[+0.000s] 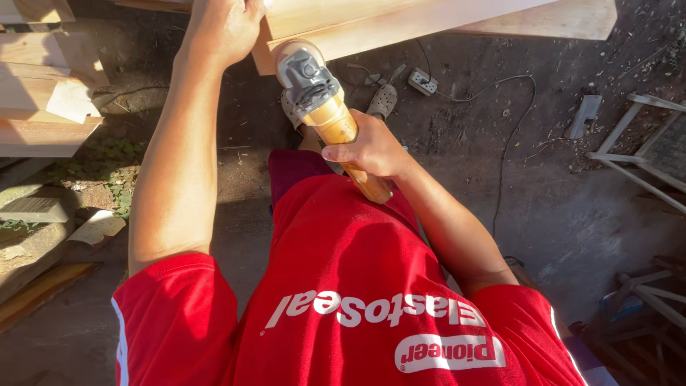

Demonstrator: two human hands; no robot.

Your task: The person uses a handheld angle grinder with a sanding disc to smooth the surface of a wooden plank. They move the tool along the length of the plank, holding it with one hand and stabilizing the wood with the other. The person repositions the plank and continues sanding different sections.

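Note:
My right hand [368, 150] grips the yellow body of an angle grinder [321, 107], whose grey head points up at the end of a pale wooden beam [400, 21]. The grinder's disc sits against the beam's lower edge. My left hand [221, 28] rests on top of the beam near its end, fingers curled over the wood. Below the hands I see my red shirt with white print.
Stacked pale planks [43, 93] lie at the left. On the dirt ground lie a white power strip [423, 82] with a thin cable [511, 136], a pair of grey sandals [384, 100], and a metal frame [636, 150] at the right.

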